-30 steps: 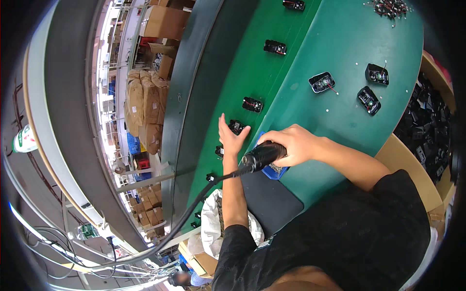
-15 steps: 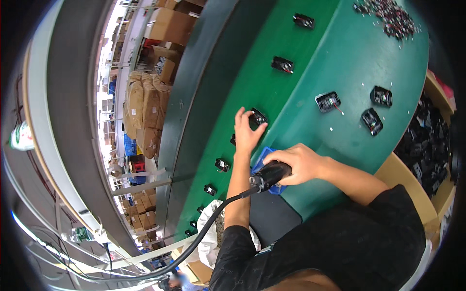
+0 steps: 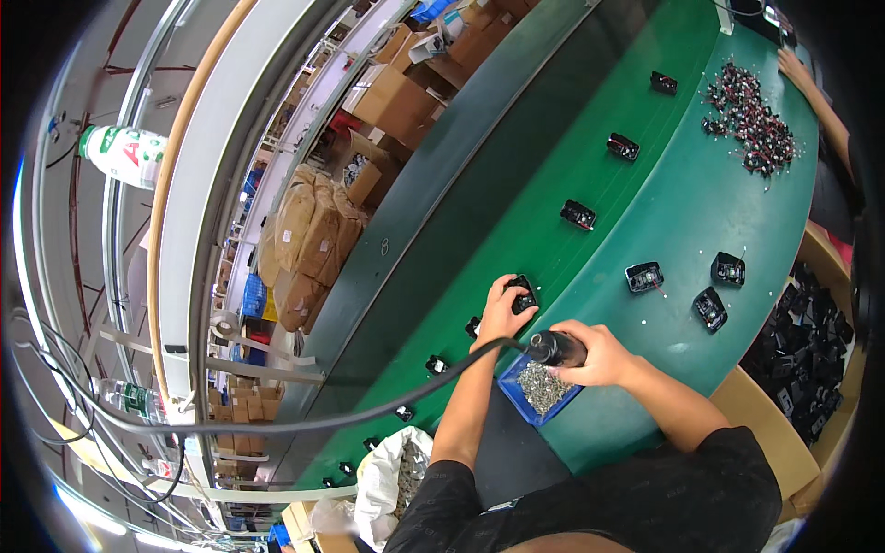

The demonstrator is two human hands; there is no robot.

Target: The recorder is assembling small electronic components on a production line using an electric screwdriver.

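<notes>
My left hand (image 3: 503, 311) reaches onto the green conveyor belt, its fingers curled round a small black plastic housing (image 3: 525, 294). In my right hand (image 3: 601, 356) is a black electric screwdriver (image 3: 556, 348), held near the belt's edge; a thick black cable runs from it to the left. The tool's tip is hidden from me. Just below the screwdriver lies a blue tray (image 3: 532, 412) filled with small metal screws (image 3: 546, 387). Three more black housings, one of them (image 3: 644, 277) with a red wire, rest on the green table to the right.
Several black housings (image 3: 579, 215) line the belt (image 3: 516, 217) ahead and behind. A pile of small wired parts (image 3: 751, 120) lies far right, near another person's arm (image 3: 816, 97). A carton of black parts (image 3: 800, 355) stands right; a white sack (image 3: 392, 479) sits lower left.
The view has tilted, shifting the scene down and right. My right hand has brought the screwdriver closer to the left hand, uncovering the screws in the tray. My left hand keeps its housing.
</notes>
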